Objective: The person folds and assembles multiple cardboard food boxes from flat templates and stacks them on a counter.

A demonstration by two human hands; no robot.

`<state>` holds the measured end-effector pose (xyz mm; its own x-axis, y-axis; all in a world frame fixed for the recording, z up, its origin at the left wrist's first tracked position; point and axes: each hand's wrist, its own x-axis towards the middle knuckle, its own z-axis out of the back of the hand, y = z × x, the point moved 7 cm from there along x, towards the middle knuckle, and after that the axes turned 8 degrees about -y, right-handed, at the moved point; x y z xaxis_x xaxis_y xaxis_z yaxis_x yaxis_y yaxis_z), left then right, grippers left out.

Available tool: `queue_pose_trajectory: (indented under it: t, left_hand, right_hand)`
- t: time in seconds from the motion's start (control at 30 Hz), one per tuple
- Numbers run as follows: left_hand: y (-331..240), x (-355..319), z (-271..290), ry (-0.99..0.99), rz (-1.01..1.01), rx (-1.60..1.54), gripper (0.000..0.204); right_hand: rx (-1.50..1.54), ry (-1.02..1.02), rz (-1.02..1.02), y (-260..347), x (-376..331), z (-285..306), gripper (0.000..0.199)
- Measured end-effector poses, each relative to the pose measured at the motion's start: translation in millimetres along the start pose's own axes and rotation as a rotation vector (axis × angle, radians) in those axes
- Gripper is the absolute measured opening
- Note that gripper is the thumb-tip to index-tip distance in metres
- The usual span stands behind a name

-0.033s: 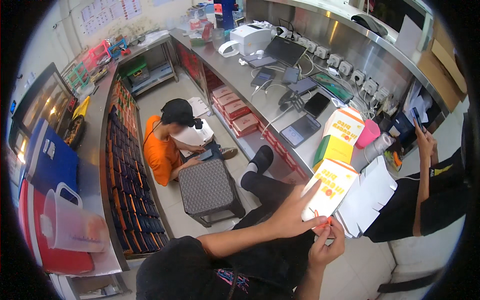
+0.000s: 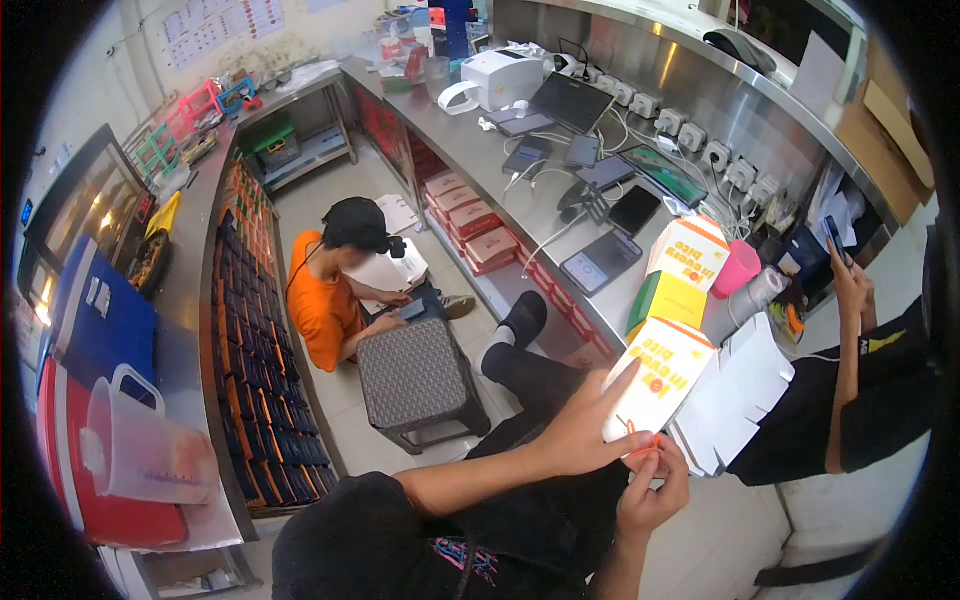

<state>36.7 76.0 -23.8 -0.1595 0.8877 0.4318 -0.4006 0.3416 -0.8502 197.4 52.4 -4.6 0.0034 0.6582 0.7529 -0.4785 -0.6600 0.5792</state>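
My left hand (image 2: 585,430) holds a white paper food box (image 2: 655,385) with orange and yellow print, its fingers along the box's left side. At the box's near corner is a thin orange-red string (image 2: 645,447). My right hand (image 2: 655,490) is closed, with thumb and fingertips pinching this string beside the left thumb. Beyond the held box are a yellow and green box (image 2: 668,300) and another white printed box (image 2: 692,250). Flat white cardboard pieces (image 2: 735,395) with notched edges lie right of the held box.
Phones and tablets with cables lie along the steel counter (image 2: 470,135), near a white printer (image 2: 503,78). A pink cup (image 2: 737,268) stands by the boxes. A person in orange (image 2: 325,300) sits behind a grey stool (image 2: 415,370). At right, another person's hand (image 2: 850,285) holds a phone.
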Motion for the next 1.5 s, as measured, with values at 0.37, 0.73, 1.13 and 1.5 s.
queue_pose_trajectory:
  t: [0.37, 0.73, 1.13, 1.5]
  left_hand:
    - [7.1, 9.1, -7.6, 0.168, -0.114, -0.058, 0.109]
    - [15.1, 56.9, 9.1, 0.174, 0.082, -0.594, 0.1]
    - [-73.6, 50.7, 12.6, 0.216, -0.341, -0.073, 0.034]
    - [-79.6, 54.5, 60.6, -0.243, -0.055, -0.493, 0.007]
  right_hand:
    - [0.624, 0.094, -0.638, -43.7, -11.3, -1.8, 0.026]
    - [0.611, 0.441, -0.629, -34.1, 36.2, 15.8, 0.036]
    - [0.225, -0.225, -0.272, -14.6, 63.2, 8.4, 0.016]
    - [-0.14, -0.278, 0.267, 70.0, 88.0, 5.7, 0.034]
